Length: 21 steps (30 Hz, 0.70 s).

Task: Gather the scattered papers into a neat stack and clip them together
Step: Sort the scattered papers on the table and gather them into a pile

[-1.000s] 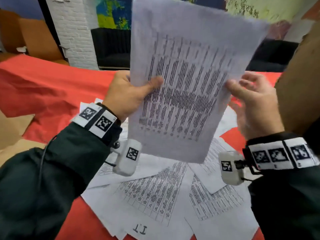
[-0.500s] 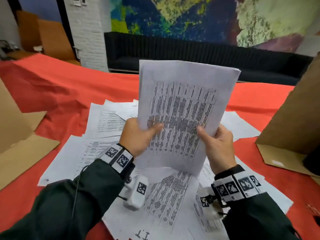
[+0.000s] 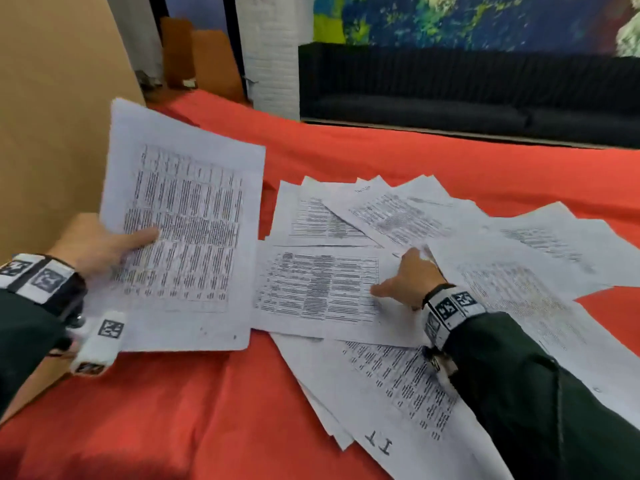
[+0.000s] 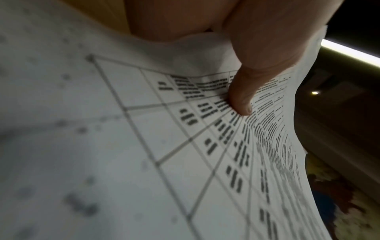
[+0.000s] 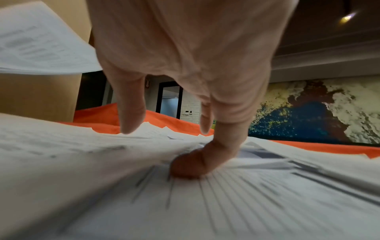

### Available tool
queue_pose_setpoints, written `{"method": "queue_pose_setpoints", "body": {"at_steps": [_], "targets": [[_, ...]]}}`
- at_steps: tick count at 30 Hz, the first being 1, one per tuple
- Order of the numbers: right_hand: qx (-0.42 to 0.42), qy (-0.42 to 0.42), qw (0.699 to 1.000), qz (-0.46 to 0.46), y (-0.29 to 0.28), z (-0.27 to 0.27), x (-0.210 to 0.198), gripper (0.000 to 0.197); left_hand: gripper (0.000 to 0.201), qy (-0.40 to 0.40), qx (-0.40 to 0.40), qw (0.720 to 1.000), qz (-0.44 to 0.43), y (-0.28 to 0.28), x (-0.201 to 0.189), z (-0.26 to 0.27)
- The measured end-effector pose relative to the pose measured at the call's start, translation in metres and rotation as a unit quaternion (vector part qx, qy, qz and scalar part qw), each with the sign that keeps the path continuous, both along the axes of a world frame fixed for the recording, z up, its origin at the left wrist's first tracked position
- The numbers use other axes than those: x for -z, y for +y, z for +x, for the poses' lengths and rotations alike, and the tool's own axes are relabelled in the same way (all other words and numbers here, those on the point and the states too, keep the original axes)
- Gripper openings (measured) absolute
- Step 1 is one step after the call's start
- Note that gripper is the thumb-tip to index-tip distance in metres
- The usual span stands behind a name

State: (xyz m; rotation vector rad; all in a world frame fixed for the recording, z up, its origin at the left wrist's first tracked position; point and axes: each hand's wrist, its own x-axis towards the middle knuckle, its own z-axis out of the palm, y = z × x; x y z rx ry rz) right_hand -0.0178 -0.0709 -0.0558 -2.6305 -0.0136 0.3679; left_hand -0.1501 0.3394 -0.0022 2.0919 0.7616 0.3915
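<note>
Red cloth [image 3: 346,157] as landmark: roughly eight loose papers [image 3: 398,216] fanned over its right half, overlapping, exact count unclear. One held sheaf [image 3: 183,230] raised at its left edge, pinched by left hand [image 3: 93,247], thumb on top. Right hand [image 3: 408,278] spread, fingertip [image 5: 189,167] pressing a middle sheet [image 3: 318,285]. Cardboard [image 3: 52,116] left of cloth; black sofa [image 3: 467,84] behind.
</note>
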Motion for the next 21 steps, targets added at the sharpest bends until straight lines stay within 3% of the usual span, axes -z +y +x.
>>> {"method": "queue_pose_setpoints", "body": {"at_steps": [3,5,10,13,17,19,21], "targets": [[0.000,0.010,0.999,-0.048,0.020,0.011,0.004,0.118,0.054,0.037,-0.016,0.999,-0.019,0.034,0.020,-0.024],[0.003,0.014,0.999,-0.046,0.025,0.015,0.010,0.119,0.044,0.064,-0.002,0.997,-0.048,0.044,0.030,-0.036],[0.093,-0.027,0.993,0.072,-0.001,0.025,0.007,0.080,0.020,0.173,0.071,0.980,-0.070,0.049,0.056,-0.046],[0.121,-0.079,0.986,0.082,-0.033,0.032,-0.001,0.060,0.013,0.198,0.078,0.975,-0.063,0.052,0.072,-0.043],[0.148,-0.143,0.975,0.079,-0.082,0.038,-0.013,0.015,0.039,0.211,0.069,0.975,-0.003,0.049,0.076,-0.037],[0.157,-0.144,0.973,0.092,-0.104,0.040,-0.012,0.013,0.055,0.191,0.040,0.981,0.017,0.038,0.072,-0.037],[0.156,-0.132,0.973,0.103,-0.120,0.038,-0.009,0.014,0.078,0.148,0.014,0.982,0.113,0.022,0.068,-0.031]]}}
